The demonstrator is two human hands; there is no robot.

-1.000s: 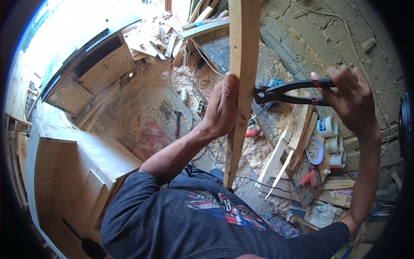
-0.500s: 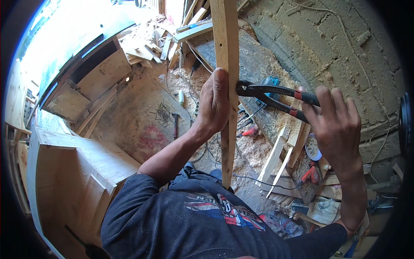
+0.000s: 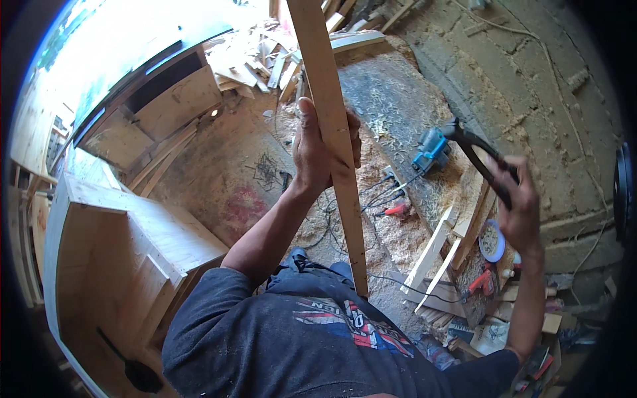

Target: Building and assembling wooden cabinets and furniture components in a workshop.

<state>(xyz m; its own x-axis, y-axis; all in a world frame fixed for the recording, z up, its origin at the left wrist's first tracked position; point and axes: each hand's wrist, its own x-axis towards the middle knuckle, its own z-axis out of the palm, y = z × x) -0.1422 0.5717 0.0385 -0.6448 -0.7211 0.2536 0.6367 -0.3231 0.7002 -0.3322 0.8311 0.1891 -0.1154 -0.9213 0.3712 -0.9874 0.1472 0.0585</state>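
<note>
Two hands full: left hand (image 3: 310,149) grips wooden bar (image 3: 322,73), right hand (image 3: 521,215) clasps pincers (image 3: 463,138) apart from it. I judge pincer work; next needs steady bar.

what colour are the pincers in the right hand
The pincers look black; the head view shows them, slightly blurred.

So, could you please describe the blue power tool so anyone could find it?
Start at the rough wall on the right, then go left to the grey board beside it. On that board, just left of the black pincers in view, sits the power tool. Its bright blue body sets it apart from those pincers and the pale wood strips.
</note>
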